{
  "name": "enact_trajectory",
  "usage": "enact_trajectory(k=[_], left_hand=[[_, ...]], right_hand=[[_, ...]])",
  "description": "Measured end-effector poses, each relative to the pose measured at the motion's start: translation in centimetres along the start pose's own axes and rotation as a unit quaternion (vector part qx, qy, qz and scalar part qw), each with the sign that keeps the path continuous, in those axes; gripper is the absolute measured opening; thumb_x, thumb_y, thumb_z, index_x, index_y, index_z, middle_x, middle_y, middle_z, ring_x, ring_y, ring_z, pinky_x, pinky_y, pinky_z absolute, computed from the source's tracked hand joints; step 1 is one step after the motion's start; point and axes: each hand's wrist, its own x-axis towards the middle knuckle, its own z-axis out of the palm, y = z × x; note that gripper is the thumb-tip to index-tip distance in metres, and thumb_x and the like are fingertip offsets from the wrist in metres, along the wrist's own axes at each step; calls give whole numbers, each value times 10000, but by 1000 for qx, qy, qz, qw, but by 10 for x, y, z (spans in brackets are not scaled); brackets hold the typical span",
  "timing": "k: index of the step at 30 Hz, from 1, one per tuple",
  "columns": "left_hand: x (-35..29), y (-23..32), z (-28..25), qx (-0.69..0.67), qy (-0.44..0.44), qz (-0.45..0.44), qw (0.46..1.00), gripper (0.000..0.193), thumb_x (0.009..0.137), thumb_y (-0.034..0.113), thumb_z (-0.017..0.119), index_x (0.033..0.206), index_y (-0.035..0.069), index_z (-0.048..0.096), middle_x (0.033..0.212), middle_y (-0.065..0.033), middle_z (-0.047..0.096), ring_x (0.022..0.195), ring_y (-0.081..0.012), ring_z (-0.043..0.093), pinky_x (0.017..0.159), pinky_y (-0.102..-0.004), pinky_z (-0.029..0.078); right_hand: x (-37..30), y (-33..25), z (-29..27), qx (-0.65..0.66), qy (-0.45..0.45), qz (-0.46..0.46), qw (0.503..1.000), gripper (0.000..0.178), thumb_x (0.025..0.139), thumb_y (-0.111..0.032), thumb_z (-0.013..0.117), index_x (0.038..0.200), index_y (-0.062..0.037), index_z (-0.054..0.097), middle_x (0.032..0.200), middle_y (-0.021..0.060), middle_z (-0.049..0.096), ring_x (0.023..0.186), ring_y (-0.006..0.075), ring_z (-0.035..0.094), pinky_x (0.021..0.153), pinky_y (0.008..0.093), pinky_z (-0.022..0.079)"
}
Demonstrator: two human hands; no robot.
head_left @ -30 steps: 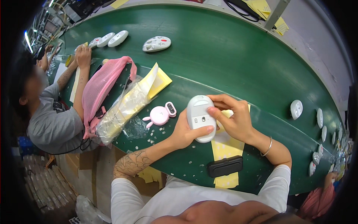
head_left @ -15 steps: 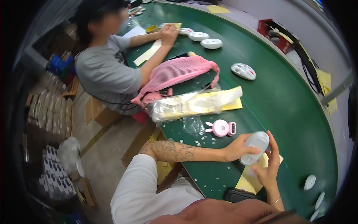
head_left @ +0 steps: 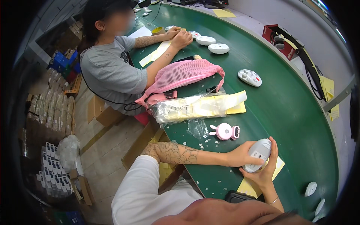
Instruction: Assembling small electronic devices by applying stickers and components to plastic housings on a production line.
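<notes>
Both my hands hold a white and grey computer mouse [head_left: 260, 150] above the green table, its underside turned up toward me. My left hand [head_left: 240, 154] closes round its near left side, thumb lying across the bottom face. From the right, my right hand [head_left: 267, 173] wraps its fingers along the edge, and its palm is partly hidden. Beneath the hands lies a yellow sticker sheet [head_left: 247, 188]. A pink rabbit-shaped gadget [head_left: 225, 131] rests just beyond my left hand, beside small white bits scattered on the table.
A co-worker [head_left: 112, 67] sits at the left, hands at small pieces. A pink mesh bag [head_left: 183, 75] and plastic-wrapped yellow sheets [head_left: 198, 108] lie between us. More mice, one of them a white mouse [head_left: 249, 78], stand along the table. A black case [head_left: 240, 197] is near my body.
The mouse has been turned a little in my hands, so its underside shows more clearly. My right hand's fingers have closed in round it, and its thumb has shifted left.
</notes>
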Motion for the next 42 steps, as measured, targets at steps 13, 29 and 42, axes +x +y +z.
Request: enact_trajectory(k=[13,29,42], left_hand=[[2,2,-5,47,-44,14,998,572,702,171,763,1189,-5,520,1031,-77,628,942,-135,586,846,-286,475],[5,-3,-6,38,-70,-14,997,636,704,121,706,1272,-8,451,1120,-93,593,1035,-158,560,924,-304,444],[5,-14,-13,-131,-120,-64,982,773,652,52,532,1391,-6,312,1250,-100,517,1149,-185,507,984,-301,409]], right_hand=[[-7,5,11,-21,48,-32,998,1230,455,-230,932,1431,-20,212,1403,239,345,1251,390,427,966,431,438],[-8,9,6,44,51,12,998,1271,423,-229,942,1432,9,206,1412,215,339,1282,324,413,1001,412,444],[-15,18,6,107,39,49,992,1319,394,-260,947,1440,10,190,1443,191,306,1278,293,417,1033,387,395]])
